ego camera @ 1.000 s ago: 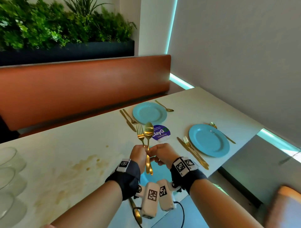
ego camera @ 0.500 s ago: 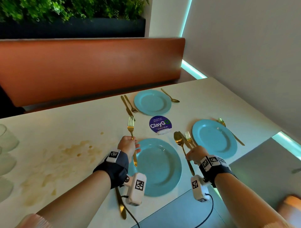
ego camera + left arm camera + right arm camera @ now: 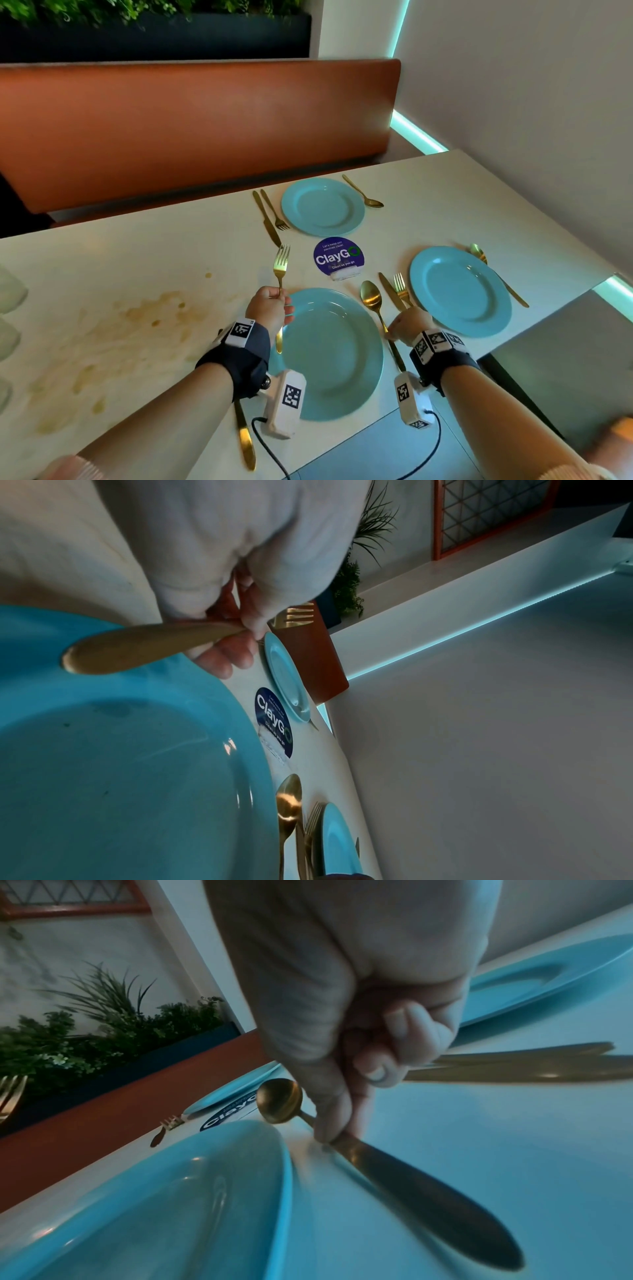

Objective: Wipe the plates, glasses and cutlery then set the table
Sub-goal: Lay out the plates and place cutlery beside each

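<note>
A blue plate [image 3: 329,353] lies at the table's near edge between my hands. My left hand [image 3: 283,302] pinches a gold fork [image 3: 281,267] by the middle of its handle, over the plate's left rim, tines pointing away; the left wrist view shows the fork handle [image 3: 137,647] above the plate [image 3: 120,777]. My right hand [image 3: 390,330] pinches a gold spoon [image 3: 371,298] just right of the plate, bowl pointing away. In the right wrist view the spoon [image 3: 279,1100] sits low over the table; contact is unclear. A gold knife [image 3: 245,435] lies under my left forearm.
Two other blue plates, far [image 3: 322,207] and right [image 3: 459,291], each have gold cutlery beside them. A round ClayGo sticker [image 3: 337,257] marks the middle. Brown stains [image 3: 137,325] cover the left part of the table. Glasses [image 3: 10,294] stand at the left edge. An orange bench [image 3: 191,130] runs behind.
My hands held fork and spoon together above the plate; they have parted, the fork going left and the spoon right and down beside the plate.
</note>
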`<state>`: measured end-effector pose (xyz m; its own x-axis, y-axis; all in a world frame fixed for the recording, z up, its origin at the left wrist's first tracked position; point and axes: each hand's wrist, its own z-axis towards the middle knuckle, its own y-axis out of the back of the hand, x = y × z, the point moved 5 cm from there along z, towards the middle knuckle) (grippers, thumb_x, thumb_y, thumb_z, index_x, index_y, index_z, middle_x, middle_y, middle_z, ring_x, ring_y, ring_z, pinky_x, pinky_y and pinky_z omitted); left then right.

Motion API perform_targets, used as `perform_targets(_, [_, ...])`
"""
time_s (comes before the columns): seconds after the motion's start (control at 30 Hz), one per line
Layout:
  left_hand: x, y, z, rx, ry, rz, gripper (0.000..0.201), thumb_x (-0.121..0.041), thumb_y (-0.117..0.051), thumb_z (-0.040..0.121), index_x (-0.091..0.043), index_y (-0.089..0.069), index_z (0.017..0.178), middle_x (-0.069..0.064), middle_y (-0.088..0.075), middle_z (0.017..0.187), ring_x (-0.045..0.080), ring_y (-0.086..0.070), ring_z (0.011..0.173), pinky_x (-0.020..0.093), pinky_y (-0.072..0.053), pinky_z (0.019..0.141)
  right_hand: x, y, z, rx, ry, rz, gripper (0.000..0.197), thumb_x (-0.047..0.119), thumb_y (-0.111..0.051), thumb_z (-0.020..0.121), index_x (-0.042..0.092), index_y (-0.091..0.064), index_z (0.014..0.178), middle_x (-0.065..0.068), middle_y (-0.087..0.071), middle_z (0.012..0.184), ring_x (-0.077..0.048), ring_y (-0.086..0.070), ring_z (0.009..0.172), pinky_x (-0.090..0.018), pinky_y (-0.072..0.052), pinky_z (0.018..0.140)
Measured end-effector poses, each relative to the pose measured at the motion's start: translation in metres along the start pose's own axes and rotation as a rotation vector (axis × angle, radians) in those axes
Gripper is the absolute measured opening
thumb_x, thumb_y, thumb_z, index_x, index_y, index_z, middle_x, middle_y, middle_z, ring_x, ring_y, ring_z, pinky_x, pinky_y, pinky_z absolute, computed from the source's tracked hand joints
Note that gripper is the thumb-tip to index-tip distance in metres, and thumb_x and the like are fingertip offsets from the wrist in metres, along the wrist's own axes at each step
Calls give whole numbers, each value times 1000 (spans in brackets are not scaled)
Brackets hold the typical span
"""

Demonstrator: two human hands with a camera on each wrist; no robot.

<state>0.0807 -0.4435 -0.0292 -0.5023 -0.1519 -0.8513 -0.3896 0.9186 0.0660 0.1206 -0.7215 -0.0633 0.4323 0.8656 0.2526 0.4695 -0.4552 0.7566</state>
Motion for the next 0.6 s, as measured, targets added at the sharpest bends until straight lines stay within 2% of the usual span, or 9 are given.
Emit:
perform_targets(0.1, [0, -1, 1, 1, -5, -7, 15, 1, -37, 98, -6, -51, 94, 5, -54, 73, 15, -51, 60, 26, -47, 58, 10, -2, -4, -32, 19, -60, 32, 15, -58, 87, 5, -64, 116, -13, -63, 121, -25, -57, 115, -22, -46, 85])
perform_targets(0.17, [0, -1, 2, 1, -5, -13, 15, 1, -38, 97, -6, -51, 95, 4, -54, 72, 15, -52, 60, 27, -48, 59, 14, -2, -5, -102, 42, -176, 33, 29, -59, 87, 12, -66, 114, -5, -64, 120, -19, -59, 112, -25, -49, 93])
perform_targets(0.23, [1, -1, 1, 3, -3, -17, 15, 2, -38, 97, -6, -50, 93, 4, -53, 72, 15, -52, 60, 26, -48, 58, 19, 0, -9, -168, 65, -199, 35, 38, -61, 85, 16, -69, 111, 0, -65, 118, -15, -61, 108, -26, -51, 92])
perform_targets(0.4, [5, 0, 0, 8, 8, -15, 25, 2, -38, 97, -12, -50, 80, 5, -53, 72, 15, -51, 59, 26, -47, 57, 25, -3, -6, -186, 120, -366, 35, 37, -55, 90, 16, -65, 116, 0, -64, 121, -15, -60, 111, -25, -50, 93])
perform_targets(0.5, [8, 3, -1, -2, 15, -20, 21, 3, -39, 96, -10, -52, 84, 5, -54, 73, 15, -51, 59, 26, -48, 57, 26, -5, -5, -190, 139, -459, 32, 31, -54, 91, 15, -64, 116, -1, -64, 121, -16, -61, 110, -24, -51, 92])
perform_targets(0.6, [11, 9, -3, -6, 25, -38, 16, 2, -40, 96, -7, -52, 92, 5, -54, 74, 15, -52, 59, 26, -48, 58, 26, -7, -7, -193, 150, -517, 36, 36, -54, 90, 15, -63, 118, -1, -63, 121, -15, -61, 109, -23, -51, 90])
